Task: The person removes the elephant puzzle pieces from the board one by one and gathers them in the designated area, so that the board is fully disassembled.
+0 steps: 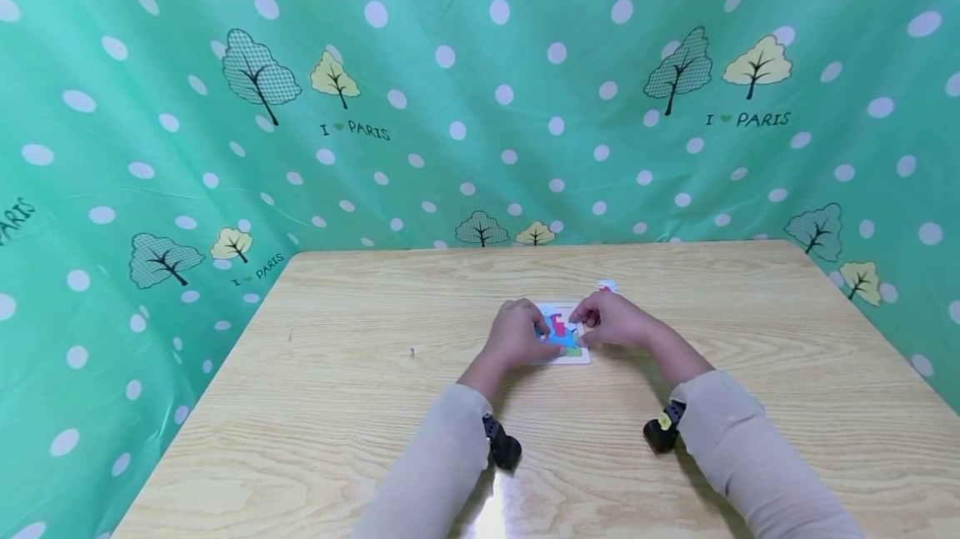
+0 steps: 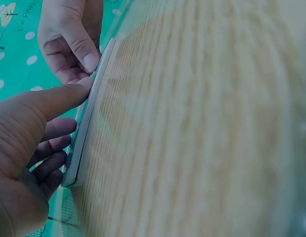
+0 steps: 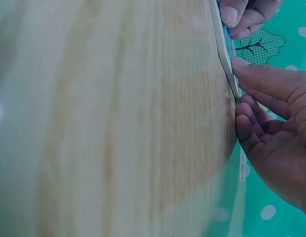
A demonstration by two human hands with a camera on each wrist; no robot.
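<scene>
A small jigsaw puzzle [image 1: 559, 360] with a white border and a blue, pink and green picture lies flat on the table. My left hand [image 1: 515, 333] rests over its left side, thumb stretched along the near part of the picture and fingers bent over the far part. From the right, my right hand [image 1: 617, 319] touches the puzzle's right part with thumb and fingertips set apart. In the right wrist view its thumb [image 3: 264, 74] lies straight on the board, with the other fingers loosely bent at the edge. The palms hide part of the picture.
A loose puzzle piece [image 1: 607, 284], white and pink, lies just beyond my right hand. The wooden table [image 1: 337, 406] has a small dark mark [image 1: 412, 352] to the left. A green dotted curtain [image 1: 420, 106] hangs behind and at both sides.
</scene>
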